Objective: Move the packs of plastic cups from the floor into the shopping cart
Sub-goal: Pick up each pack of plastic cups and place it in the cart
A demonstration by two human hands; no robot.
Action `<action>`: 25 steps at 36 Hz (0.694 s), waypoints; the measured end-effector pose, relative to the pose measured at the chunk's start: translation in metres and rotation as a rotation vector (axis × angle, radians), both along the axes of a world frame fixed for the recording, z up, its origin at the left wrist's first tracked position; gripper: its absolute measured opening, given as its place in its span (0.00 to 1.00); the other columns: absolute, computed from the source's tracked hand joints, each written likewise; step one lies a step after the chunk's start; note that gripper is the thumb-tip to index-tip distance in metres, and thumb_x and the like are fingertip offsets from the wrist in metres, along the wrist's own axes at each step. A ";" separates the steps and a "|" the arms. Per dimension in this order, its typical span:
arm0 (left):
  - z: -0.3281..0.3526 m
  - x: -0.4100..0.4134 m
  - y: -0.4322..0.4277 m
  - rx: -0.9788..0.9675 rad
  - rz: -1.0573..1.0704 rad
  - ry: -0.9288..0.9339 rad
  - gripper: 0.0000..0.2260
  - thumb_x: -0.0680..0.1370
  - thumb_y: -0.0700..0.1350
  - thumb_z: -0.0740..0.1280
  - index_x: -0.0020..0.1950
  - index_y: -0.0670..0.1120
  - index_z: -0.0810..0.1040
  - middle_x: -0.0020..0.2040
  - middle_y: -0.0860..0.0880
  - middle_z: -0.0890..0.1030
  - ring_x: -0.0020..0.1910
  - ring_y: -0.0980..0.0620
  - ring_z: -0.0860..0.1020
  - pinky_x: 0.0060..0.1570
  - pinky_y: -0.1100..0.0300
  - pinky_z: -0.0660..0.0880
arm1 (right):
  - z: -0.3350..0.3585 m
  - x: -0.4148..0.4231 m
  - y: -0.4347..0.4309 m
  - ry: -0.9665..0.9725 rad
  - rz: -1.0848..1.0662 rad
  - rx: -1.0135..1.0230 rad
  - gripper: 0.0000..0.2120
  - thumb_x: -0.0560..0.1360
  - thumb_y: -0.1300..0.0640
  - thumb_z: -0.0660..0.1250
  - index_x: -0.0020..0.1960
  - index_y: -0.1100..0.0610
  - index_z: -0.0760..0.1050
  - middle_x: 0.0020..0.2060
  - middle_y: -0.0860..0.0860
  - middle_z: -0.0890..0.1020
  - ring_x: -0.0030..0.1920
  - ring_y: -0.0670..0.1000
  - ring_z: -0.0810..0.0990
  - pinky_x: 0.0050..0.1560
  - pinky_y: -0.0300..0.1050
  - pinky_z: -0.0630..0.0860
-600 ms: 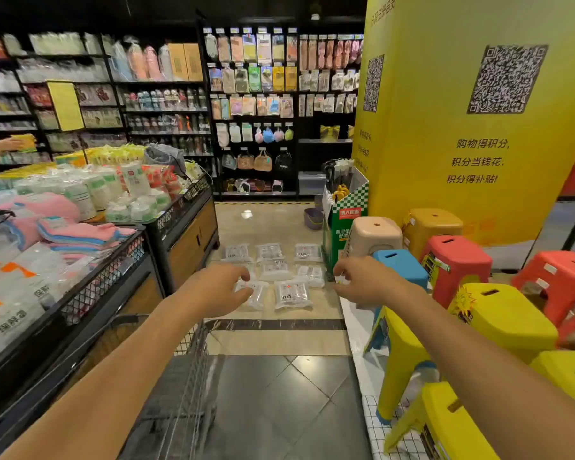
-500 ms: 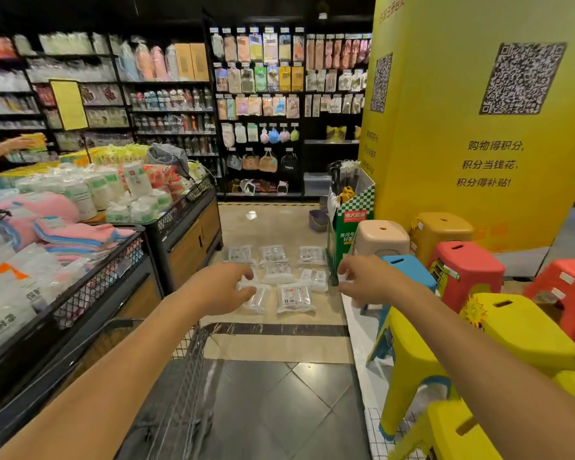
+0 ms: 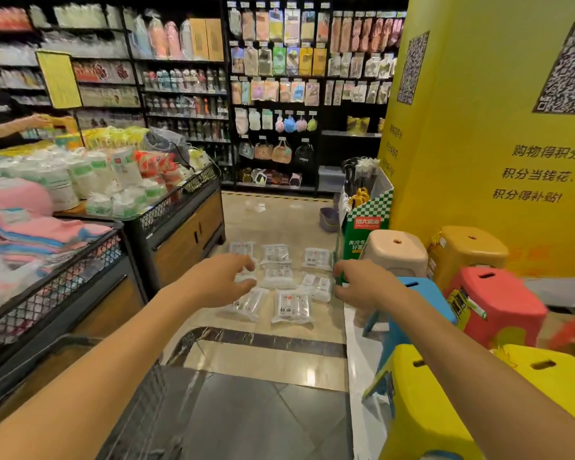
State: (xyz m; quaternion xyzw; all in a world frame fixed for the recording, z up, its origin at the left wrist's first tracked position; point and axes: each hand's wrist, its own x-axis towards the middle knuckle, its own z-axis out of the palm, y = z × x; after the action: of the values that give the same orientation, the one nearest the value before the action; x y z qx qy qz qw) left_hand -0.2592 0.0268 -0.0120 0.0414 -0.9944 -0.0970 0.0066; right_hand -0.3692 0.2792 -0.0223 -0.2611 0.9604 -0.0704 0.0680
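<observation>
Several clear packs of plastic cups (image 3: 291, 305) lie flat on the beige floor tiles ahead, in rough rows. My left hand (image 3: 218, 277) is stretched out above the left packs, fingers apart, holding nothing, and it hides part of one pack. My right hand (image 3: 362, 283) reaches forward at the right edge of the group, fingers curled and apart, empty. The wire shopping cart (image 3: 140, 406) is at the bottom left, under my left forearm; only its rim and mesh side show.
Display bins (image 3: 180, 207) with towels and packaged goods line the left. Coloured plastic stools (image 3: 492, 303) crowd the right below a yellow pillar (image 3: 478, 144). A green checked box (image 3: 365, 224) stands behind the packs. Another person's arm (image 3: 10, 127) is at far left. Shelves fill the back.
The view has moved closer to the packs. Both hands have stayed stretched forward and empty.
</observation>
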 end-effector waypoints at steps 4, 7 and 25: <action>-0.006 -0.049 -0.010 0.013 0.000 -0.013 0.19 0.80 0.56 0.61 0.70 0.52 0.71 0.65 0.51 0.75 0.57 0.53 0.76 0.56 0.57 0.73 | -0.005 -0.046 -0.012 -0.010 -0.001 0.017 0.20 0.79 0.46 0.66 0.69 0.48 0.73 0.64 0.50 0.80 0.59 0.53 0.79 0.59 0.53 0.81; -0.013 -0.090 -0.024 0.026 -0.011 -0.034 0.19 0.80 0.57 0.61 0.69 0.52 0.71 0.66 0.50 0.75 0.56 0.52 0.77 0.58 0.53 0.75 | -0.009 -0.083 -0.026 -0.015 0.002 0.021 0.19 0.79 0.46 0.66 0.69 0.48 0.73 0.63 0.50 0.80 0.59 0.52 0.80 0.57 0.51 0.82; -0.045 -0.362 -0.172 0.111 -0.109 -0.005 0.20 0.79 0.56 0.63 0.69 0.53 0.70 0.67 0.54 0.74 0.64 0.55 0.73 0.60 0.58 0.72 | -0.010 -0.324 -0.143 -0.045 -0.148 -0.004 0.21 0.79 0.49 0.65 0.71 0.50 0.72 0.62 0.52 0.82 0.58 0.55 0.81 0.56 0.54 0.82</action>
State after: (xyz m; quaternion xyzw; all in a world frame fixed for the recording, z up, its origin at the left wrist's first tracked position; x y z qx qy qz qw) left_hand -0.6210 -0.1449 -0.0572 -0.0124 -0.9883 -0.1518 -0.0037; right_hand -0.6930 0.1359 -0.0328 -0.1877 0.9751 -0.0831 0.0837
